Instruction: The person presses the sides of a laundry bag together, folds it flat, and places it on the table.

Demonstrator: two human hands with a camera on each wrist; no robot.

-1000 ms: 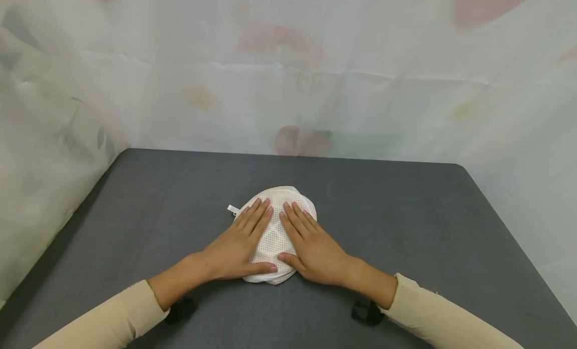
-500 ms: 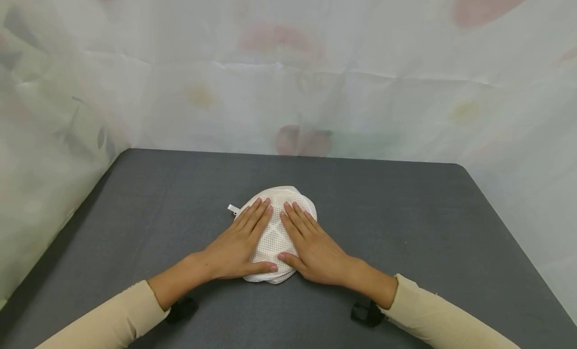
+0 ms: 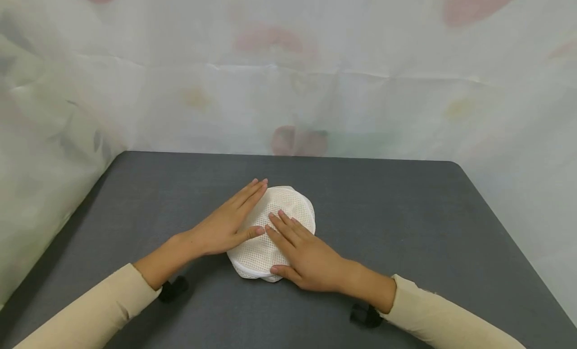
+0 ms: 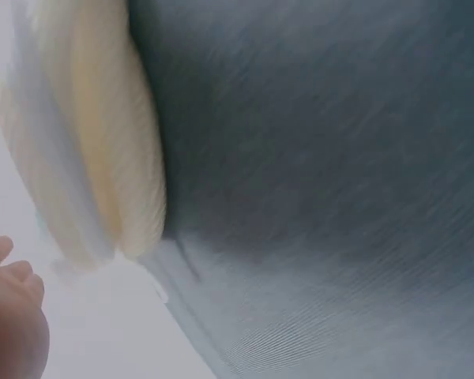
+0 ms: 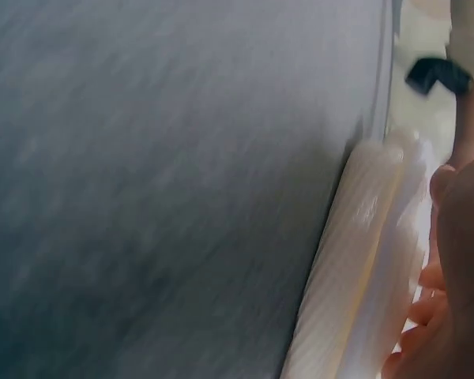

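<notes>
A folded white mesh bag (image 3: 270, 229) lies mid-counter (image 3: 405, 229). The left hand (image 3: 225, 221) rests flat on its left edge, the right hand (image 3: 302, 251) presses its near side, fingers straight. Even, flat-palmed pressure would likely keep the folds compact.

grey table (image 3: 405, 224) (matte): white mesh bag (image 3: 288, 211) on it
</notes>
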